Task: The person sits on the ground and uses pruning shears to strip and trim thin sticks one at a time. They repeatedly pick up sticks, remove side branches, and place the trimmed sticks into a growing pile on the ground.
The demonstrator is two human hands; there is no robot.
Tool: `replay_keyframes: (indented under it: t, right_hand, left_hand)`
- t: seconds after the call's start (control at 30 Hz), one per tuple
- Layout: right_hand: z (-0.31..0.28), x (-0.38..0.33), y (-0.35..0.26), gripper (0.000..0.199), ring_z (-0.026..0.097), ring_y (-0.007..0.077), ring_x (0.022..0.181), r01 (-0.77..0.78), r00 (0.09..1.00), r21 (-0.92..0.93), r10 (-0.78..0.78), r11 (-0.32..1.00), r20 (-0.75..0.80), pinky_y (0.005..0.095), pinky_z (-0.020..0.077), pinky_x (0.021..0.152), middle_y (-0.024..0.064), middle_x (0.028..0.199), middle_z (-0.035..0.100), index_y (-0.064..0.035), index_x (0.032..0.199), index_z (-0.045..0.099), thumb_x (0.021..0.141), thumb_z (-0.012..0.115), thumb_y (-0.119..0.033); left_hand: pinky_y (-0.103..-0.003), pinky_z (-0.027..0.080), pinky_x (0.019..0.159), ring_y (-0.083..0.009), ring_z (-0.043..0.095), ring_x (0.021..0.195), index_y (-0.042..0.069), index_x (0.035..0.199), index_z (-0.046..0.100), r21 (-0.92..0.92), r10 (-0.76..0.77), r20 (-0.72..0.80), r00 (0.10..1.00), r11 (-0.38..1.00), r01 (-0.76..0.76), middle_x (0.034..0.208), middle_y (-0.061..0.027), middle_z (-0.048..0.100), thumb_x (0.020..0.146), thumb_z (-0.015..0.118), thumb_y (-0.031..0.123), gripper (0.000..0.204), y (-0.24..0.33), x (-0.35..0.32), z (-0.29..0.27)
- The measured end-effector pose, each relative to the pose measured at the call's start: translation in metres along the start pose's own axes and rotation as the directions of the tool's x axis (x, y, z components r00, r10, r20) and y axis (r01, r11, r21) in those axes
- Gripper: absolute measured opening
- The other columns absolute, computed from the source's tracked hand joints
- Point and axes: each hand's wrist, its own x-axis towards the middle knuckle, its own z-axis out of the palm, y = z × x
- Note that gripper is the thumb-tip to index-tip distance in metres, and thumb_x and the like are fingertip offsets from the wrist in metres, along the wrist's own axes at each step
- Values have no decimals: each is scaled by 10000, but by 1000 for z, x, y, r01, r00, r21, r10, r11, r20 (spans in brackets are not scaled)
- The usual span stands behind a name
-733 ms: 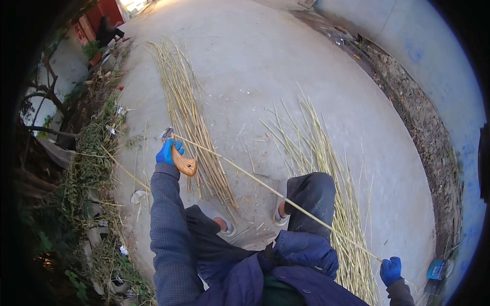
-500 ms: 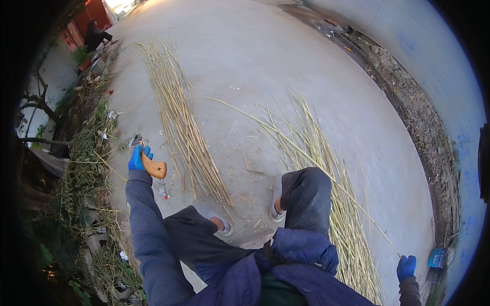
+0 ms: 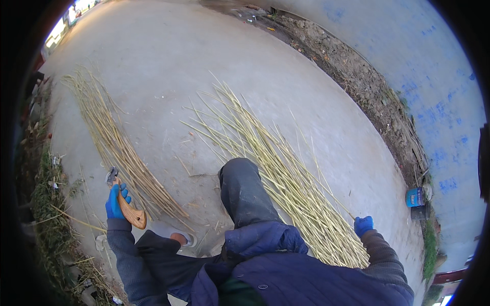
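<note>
My left hand (image 3: 113, 203), in a blue glove, is closed around a hand tool (image 3: 133, 215) with a curved wooden handle and a small metal head pointing away from me. Out to the right, my right hand (image 3: 363, 226), also gloved in blue, is closed on the near end of a long thin stalk (image 3: 334, 199). That stalk lies along a broad pile of pale green-yellow stalks (image 3: 286, 188) beside my right leg. A narrower bundle of browner stalks (image 3: 127, 160) lies on the ground near my left hand.
Dry plants and litter (image 3: 56, 234) line the left edge of the concrete ground (image 3: 168, 56). A soil strip (image 3: 352, 76) runs below the pale wall (image 3: 408, 66) on the right. A blue container (image 3: 414, 197) stands by that wall. Loose stalk bits lie between the piles.
My view has swung to the right. My right hand has come in closer to the pile, and the stalk it holds now lies along the pile. The tool stays in my left hand.
</note>
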Motion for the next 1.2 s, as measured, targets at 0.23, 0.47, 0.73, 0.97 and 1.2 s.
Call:
replay_keyframes:
  t: [0.23,0.47,0.73,0.97,1.2]
  right_hand:
    - [-26,11,12,409,659,221,1072,-123,720,-495,421,860,551,481,437,846,-41,1158,699,-224,1203,684,813,694,-344]
    - [-164,232,-99,289,645,227,848,-7,982,-388,-66,922,-174,444,411,763,36,902,669,-143,1084,624,822,593,-261]
    - [-392,393,-444,312,675,314,900,567,708,1,-487,824,-511,465,491,774,123,947,703,-100,967,629,834,580,-377]
    - [-354,316,-734,433,678,293,974,810,587,142,-777,570,-228,458,505,822,127,1027,703,-115,1050,635,857,546,-492]
    - [-306,287,-856,607,668,349,981,723,678,357,-707,592,-202,477,502,846,205,1051,684,-48,1186,549,824,593,-533]
  left_hand:
    - [-346,496,851,-171,571,1027,42,1395,467,-89,-24,48,999,996,28,1224,-74,603,917,649,409,630,19,-27,29]
    - [-274,555,591,-149,630,775,-23,1286,534,-306,88,-85,992,946,-110,1102,-115,652,940,646,272,469,26,-52,26]
    - [-248,529,588,-129,618,730,-32,1296,535,-323,76,-254,964,933,-159,1020,-91,664,948,623,290,482,49,-87,1]
    - [-274,527,556,-158,618,594,-72,1227,559,-308,-62,-265,962,951,-24,741,-89,653,964,609,299,458,80,-108,5]
    - [-285,509,562,-187,610,582,-126,1211,510,-258,-223,-207,953,952,167,726,-131,651,950,567,260,469,101,-113,16]
